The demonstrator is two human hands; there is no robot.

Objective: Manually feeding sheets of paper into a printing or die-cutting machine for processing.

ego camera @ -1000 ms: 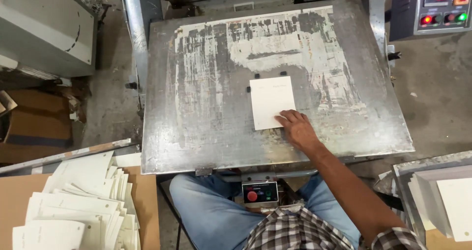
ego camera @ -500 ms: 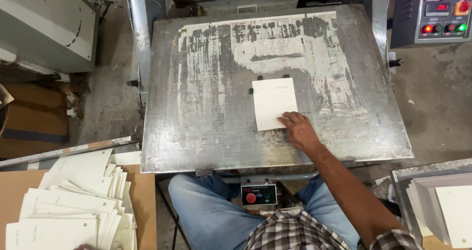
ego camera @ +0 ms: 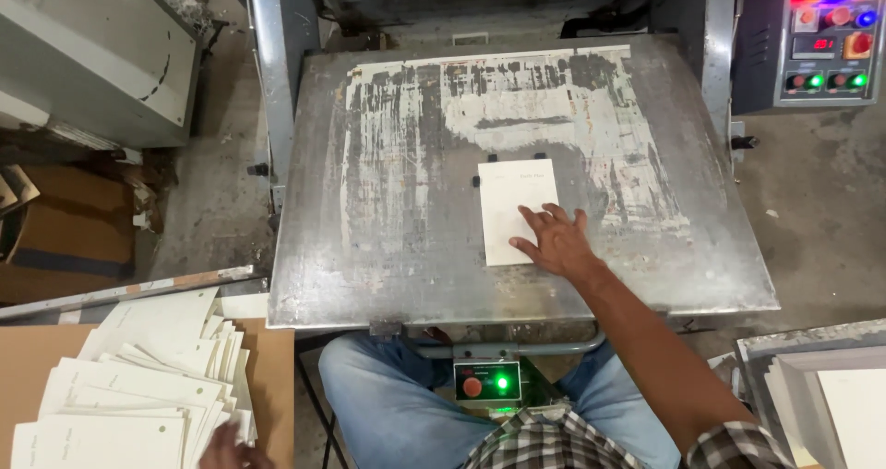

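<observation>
One white card (ego camera: 517, 209) lies alone on the worn metal press bed (ego camera: 388, 238), right of centre. Right hand (ego camera: 556, 240) rests flat on the card's near right corner, fingers spread, palm down: pressing, not gripping, nothing closed in it. Two small dark stops show at the card's far edge, one more at its left edge.

Left hand (ego camera: 229, 447) shows only at the bottom edge of the view, at the near left, touching the loose pile of white cards (ego camera: 138, 400) on a brown board (ego camera: 28, 367). Too little of it is visible to tell whether it grasps a card. The pile is fanned and too overlapped to count; at least a dozen sheets.

One small control box (ego camera: 487, 381) sits under the bed's near edge, between the person's knees, with one red button and one lit green lamp. One control panel (ego camera: 826, 35) stands at the far right with several coloured lights.

Against the frame half a second earlier: the box lamp now glows green where it did not, the right hand's fingers have spread wider across the card, and the left hand has come into view at the pile. The card keeps its place.
</observation>
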